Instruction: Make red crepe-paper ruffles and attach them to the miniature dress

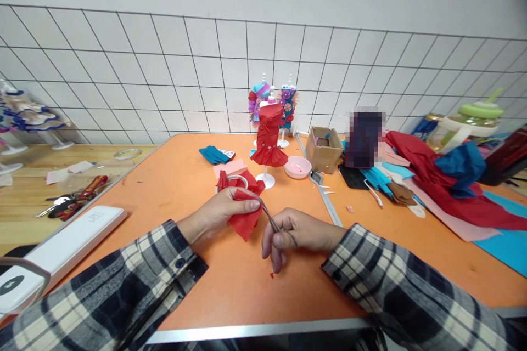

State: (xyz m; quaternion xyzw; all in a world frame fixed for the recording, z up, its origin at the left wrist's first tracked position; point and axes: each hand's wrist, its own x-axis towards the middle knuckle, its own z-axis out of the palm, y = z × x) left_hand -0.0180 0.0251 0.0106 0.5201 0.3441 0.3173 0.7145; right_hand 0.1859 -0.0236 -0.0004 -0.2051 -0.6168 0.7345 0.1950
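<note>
"While the left hand [224, 209] pinches a crumpled red piece [246, 225] between thumb and fingers, what's the right hand [288, 233] doing?"

"Gripping scissors [272, 222], fingers closed around the handles. The blades reach left to the red piece, right by the left thumb; I can't tell from here whether they're biting into it."

"Where's that piece, exactly?"

"Held over the near middle of the orange tabletop [197, 296], one corner hanging down. Just beyond it lie more red material [256, 184] and a pale roll [242, 178]."

"And farther off?"

"A small dress form [267, 181] stands upright in a red dress [268, 131]. Just to its right sits a pink bowl [298, 174], then a cardboard box [323, 160]."

"Anything left?"

"A long white device [74, 252], near the left edge."
</note>
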